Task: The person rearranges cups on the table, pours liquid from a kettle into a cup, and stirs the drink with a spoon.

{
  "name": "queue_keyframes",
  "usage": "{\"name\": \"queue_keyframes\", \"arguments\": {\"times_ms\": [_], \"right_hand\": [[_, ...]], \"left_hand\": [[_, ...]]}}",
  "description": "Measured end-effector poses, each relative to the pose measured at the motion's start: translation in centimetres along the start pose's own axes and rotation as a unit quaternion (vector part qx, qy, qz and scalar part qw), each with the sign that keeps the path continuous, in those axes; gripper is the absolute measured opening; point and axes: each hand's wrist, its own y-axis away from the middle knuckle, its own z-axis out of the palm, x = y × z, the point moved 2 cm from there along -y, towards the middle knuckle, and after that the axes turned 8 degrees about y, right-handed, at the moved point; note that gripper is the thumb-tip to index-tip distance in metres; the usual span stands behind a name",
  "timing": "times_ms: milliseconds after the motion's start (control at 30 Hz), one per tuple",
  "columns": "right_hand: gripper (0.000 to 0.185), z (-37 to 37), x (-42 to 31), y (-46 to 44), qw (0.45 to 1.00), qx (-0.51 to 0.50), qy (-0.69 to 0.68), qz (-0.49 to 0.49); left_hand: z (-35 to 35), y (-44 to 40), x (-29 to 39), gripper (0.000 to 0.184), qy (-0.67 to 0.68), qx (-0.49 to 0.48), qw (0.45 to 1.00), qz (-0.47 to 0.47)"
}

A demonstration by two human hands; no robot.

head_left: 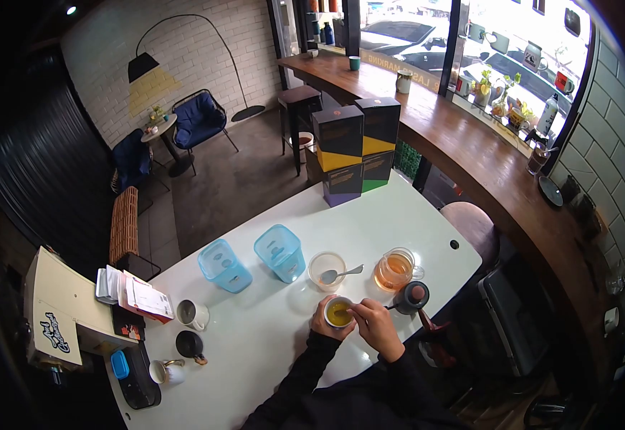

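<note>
My left hand (321,321) is wrapped round a small cup (328,325) of yellow-green liquid, held over the white table. Just right of it, my right hand (377,324) has its fingers pinched on a spoon (342,312) that dips into the liquid; most of the spoon is hidden by the fingers. Behind the cup is a clear plastic tub (318,269) with a metal spoon (340,274) in it. A glass pot (393,271) of amber liquid stands beyond my right hand, near a dark round vessel (411,298) with a reddish-brown top.
Two light-blue containers (279,252) stand left of the tub. Mugs (192,315), a dark cup (189,345) and a black tray (140,383) are on the left side. Stacked black boxes (348,147) occupy the far end. A wooden counter (463,132) runs along the window.
</note>
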Motion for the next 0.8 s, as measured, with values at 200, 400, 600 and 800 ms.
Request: {"name": "queue_keyframes", "arguments": {"times_ms": [200,400,600,800], "right_hand": [[0.011,-0.1,-0.2,-0.1,1.000,-0.027,-0.013,-0.004],[0.009,-1.2,-0.2,-0.5,0.998,-0.046,0.029,-0.010],[0.009,-1.2,-0.4,-0.8,1.000,0.019,0.016,0.004],[0.010,-1.1,-0.6,-1.0,0.999,0.038,-0.008,0.014]], "left_hand": [[0.1,0.1,-0.5,0.083,0.005,0.001,1.000,-0.006],[0.1,-0.4,-0.4,0.083,0.001,-0.011,1.000,-0.011],[-0.1,-0.4,0.2,0.081,-0.016,-0.015,1.000,0.002],[0.0,-0.3,0.5,0.081,-0.016,-0.015,1.000,0.009]]}}
